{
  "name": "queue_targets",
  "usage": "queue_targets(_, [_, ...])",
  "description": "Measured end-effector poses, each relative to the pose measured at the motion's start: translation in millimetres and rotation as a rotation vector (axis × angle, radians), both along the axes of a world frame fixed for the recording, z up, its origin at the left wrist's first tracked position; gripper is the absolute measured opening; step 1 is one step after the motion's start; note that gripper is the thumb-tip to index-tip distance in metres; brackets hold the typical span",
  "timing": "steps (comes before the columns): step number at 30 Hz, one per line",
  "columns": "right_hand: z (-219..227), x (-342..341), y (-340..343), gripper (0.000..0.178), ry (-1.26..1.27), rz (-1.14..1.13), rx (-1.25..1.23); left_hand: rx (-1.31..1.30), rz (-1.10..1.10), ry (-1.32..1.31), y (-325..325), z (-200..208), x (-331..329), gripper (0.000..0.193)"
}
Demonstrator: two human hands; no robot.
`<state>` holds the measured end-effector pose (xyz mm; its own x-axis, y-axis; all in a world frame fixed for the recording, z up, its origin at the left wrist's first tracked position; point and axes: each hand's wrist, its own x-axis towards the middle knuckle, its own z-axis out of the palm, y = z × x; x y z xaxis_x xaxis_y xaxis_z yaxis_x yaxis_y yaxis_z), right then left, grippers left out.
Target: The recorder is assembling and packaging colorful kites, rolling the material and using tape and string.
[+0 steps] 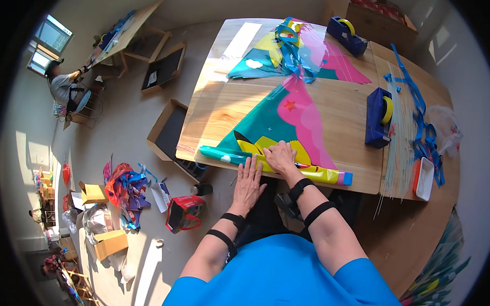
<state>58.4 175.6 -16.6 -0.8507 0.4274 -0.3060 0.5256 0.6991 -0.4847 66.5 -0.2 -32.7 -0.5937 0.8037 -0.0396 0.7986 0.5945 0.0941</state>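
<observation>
Plastic sheet (273, 117), shaped like a big triangle and coloured teal, pink and yellow, lies on the wooden desk (203, 111), right in front of the person. Its near edge is rolled into a long tube along the desk's edge. The left hand (248, 184) lies flat with its fingertips on the roll, and its grip is apart, holding nothing. The right hand (280, 157) presses on the sheet with bent fingers; I cannot tell if its grip is pinched on it.

Just past the sheet's tip is another bright sheet (254, 63) with blue ribbons (288, 45) on top. To the right stand a tape holder (375, 118), lots of thin sticks (400, 147) and a small white tray (426, 178). On the floor, to the left, is a red bag (179, 214). Far off, another person (64, 87) sits at a different table (131, 31).
</observation>
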Motion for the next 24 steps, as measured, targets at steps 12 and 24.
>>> queue_targets(12, [16.4,-7.5,-11.4,0.050,-0.138,-0.023,0.070,-0.041,0.018,0.041,4.8,-2.9,4.2,0.082])
queue_targets(24, [-13.4,160.2,23.4,0.088,0.116,0.171,0.522,-0.034,0.015,0.006,2.1,16.1,0.0,0.086])
